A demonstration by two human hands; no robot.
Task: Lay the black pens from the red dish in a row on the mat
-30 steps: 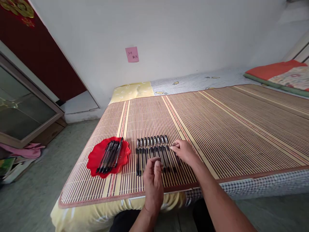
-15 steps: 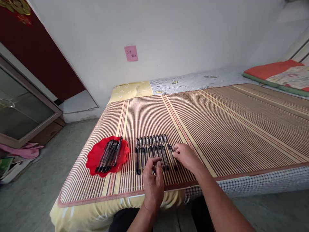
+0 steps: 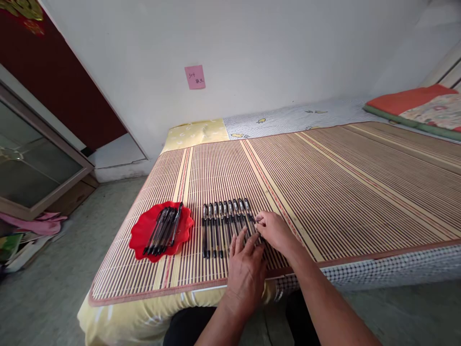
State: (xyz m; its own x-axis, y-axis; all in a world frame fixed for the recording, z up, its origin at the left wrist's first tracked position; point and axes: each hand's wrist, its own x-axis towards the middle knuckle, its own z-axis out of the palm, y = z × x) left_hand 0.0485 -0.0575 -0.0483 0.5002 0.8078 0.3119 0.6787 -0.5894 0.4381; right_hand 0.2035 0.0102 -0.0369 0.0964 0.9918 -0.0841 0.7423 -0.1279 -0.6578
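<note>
A row of black-capped clear pens (image 3: 214, 230) lies side by side on the slatted mat (image 3: 223, 178), caps pointing away from me. My left hand (image 3: 247, 264) rests palm down over the lower ends of the pens on the right, its fingers spread and partly hiding them. At the right end of the row, the bent fingers and thumb of my right hand (image 3: 275, 233) close on the side of the last pen (image 3: 248, 205). Left of the row, a red scalloped plate (image 3: 139, 230) holds several more pens (image 3: 163, 231) in a loose bunch.
The mat covers a bed with a yellow and checked sheet (image 3: 201, 132). Folded orange and floral bedding (image 3: 406, 102) sits at the far right. A pink note (image 3: 195, 77) is stuck to the white wall. A glass-fronted cabinet (image 3: 32, 149) stands at the left.
My left hand has shifted right and opened from a curled shape, spreading its fingers over the pens. My right hand has moved only slightly and stays by the last pen.
</note>
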